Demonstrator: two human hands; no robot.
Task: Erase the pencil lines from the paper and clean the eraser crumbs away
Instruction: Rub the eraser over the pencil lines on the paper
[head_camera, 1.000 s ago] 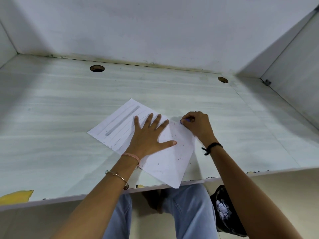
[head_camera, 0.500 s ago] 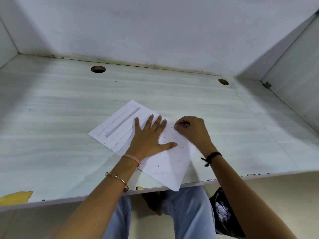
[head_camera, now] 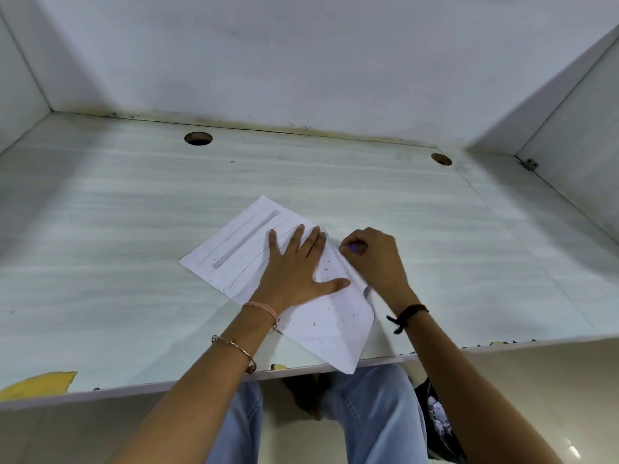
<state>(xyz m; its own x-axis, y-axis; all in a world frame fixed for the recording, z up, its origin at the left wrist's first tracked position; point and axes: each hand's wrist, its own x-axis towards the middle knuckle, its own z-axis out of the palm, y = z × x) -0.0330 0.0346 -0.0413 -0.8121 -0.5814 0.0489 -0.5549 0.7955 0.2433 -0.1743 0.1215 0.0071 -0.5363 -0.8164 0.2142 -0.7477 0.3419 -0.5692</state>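
A white sheet of paper (head_camera: 234, 249) lies at an angle on the pale desk (head_camera: 100, 229), its near corner hanging past the front edge. Grey pencil lines (head_camera: 246, 239), one thick and several thin, run along its far left half. Dark eraser crumbs (head_camera: 330, 316) are scattered over its near half. My left hand (head_camera: 294, 269) lies flat with spread fingers on the middle of the sheet. My right hand (head_camera: 375, 259) pinches a small purple eraser (head_camera: 354, 247) against the paper's right edge, just right of my left fingertips.
Two round cable holes (head_camera: 198, 138) (head_camera: 441, 159) sit near the desk's back wall. Side panels close in the desk on the left and right. The front edge shows chipped yellow patches (head_camera: 37, 383). A dark bag (head_camera: 435, 426) stands on the floor by my right knee.
My right hand has slid the eraser left and back along the paper's right edge, close to my left fingers. My left hand has stayed pressed on the sheet.
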